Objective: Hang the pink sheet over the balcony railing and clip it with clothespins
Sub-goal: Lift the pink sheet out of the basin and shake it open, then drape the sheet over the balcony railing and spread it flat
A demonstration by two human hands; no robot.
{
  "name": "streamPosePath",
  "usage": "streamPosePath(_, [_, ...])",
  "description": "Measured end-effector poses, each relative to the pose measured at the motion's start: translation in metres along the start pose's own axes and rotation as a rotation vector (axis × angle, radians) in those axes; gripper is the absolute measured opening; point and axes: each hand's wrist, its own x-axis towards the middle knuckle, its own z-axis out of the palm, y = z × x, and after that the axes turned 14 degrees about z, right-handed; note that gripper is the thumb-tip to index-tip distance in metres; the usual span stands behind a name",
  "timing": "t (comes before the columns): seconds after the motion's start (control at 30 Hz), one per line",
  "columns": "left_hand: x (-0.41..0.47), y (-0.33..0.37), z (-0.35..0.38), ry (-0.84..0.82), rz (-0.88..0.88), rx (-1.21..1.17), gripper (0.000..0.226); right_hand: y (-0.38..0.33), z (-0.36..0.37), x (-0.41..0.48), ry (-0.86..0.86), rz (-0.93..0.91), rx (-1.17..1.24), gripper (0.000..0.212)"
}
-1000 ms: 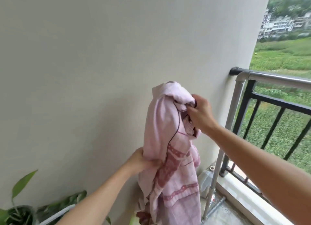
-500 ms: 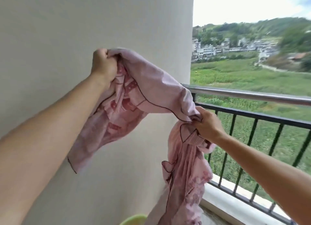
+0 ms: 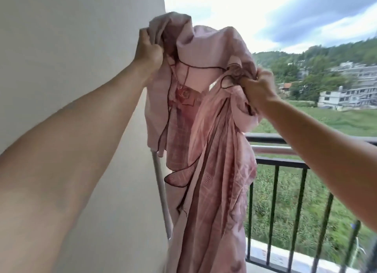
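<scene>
The pink sheet (image 3: 212, 142) with darker pink patterns and a dark hem hangs bunched in the air in front of the balcony corner. My left hand (image 3: 148, 49) grips its upper left part, raised high beside the wall. My right hand (image 3: 256, 85) holds another bunch of it, a little lower on the right. The fabric arches between both hands and drops past the railing's level to the bottom of the view. The silver top rail (image 3: 271, 150) of the balcony railing runs rightward behind the sheet. No clothespins are in sight.
A plain pale wall (image 3: 71, 48) fills the left side. A silver vertical pole (image 3: 161, 191) stands at the wall's edge beside the sheet. Black railing bars (image 3: 275, 207) close off the balcony on the right above a light ledge (image 3: 285, 258). Green fields and buildings lie beyond.
Both hands have lifted the sheet higher and toward the railing corner. The hands are closer together, and the fabric now hangs down in front of the rail's left end.
</scene>
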Motion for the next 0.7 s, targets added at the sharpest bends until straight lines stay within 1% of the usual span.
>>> streamPosePath(0.1, [0.019,-0.004,0.055,-0.018,0.03,-0.024,0.035,0.007,-0.026,0.061,0.067,0.037,0.0,0.031])
streamPosePath(0.13, [0.023,-0.013,0.073,-0.061,0.033,-0.031,0.041,0.015,-0.033,0.078,0.077,0.046,-0.024,0.033])
streamPosePath(0.23, [0.014,-0.056,0.123,-0.232,0.054,0.05,0.071,0.057,-0.044,0.123,0.039,0.116,-0.135,0.031])
streamPosePath(0.3, [-0.011,-0.077,0.143,-0.348,-0.122,0.11,0.087,0.094,-0.046,0.143,-0.002,0.215,-0.295,0.034])
streamPosePath(0.33, [-0.024,-0.089,0.151,-0.456,-0.197,0.163,0.088,0.111,-0.046,0.152,-0.027,0.26,-0.409,0.035])
streamPosePath(0.4, [-0.046,-0.111,0.156,-0.731,-0.321,0.284,0.076,0.139,-0.043,0.163,-0.122,0.331,-0.638,0.036])
streamPosePath(0.43, [-0.055,-0.118,0.152,-0.862,-0.364,0.34,0.078,0.148,-0.04,0.166,-0.183,0.354,-0.753,0.036])
streamPosePath(0.5, [-0.069,-0.129,0.14,-1.103,-0.441,0.365,0.097,0.159,-0.032,0.168,-0.33,0.353,-0.988,0.032])
streamPosePath(0.53, [-0.073,-0.136,0.134,-1.201,-0.453,0.362,0.093,0.162,-0.029,0.167,-0.398,0.344,-1.088,0.029])
streamPosePath(0.57, [-0.079,-0.142,0.128,-1.273,-0.465,0.342,0.078,0.164,-0.024,0.166,-0.457,0.33,-1.171,0.028])
streamPosePath(0.6, [-0.084,-0.148,0.123,-1.294,-0.486,0.313,0.058,0.168,-0.019,0.165,-0.505,0.313,-1.246,0.027])
streamPosePath(0.63, [-0.089,-0.153,0.121,-1.279,-0.485,0.285,0.038,0.17,-0.016,0.163,-0.543,0.288,-1.301,0.027])
streamPosePath(0.67, [-0.093,-0.156,0.121,-1.233,-0.449,0.314,0.021,0.171,-0.013,0.158,-0.571,0.266,-1.328,0.025])
streamPosePath(0.7, [-0.095,-0.159,0.124,-1.173,-0.395,0.355,0.011,0.17,-0.012,0.154,-0.591,0.25,-1.34,0.024])
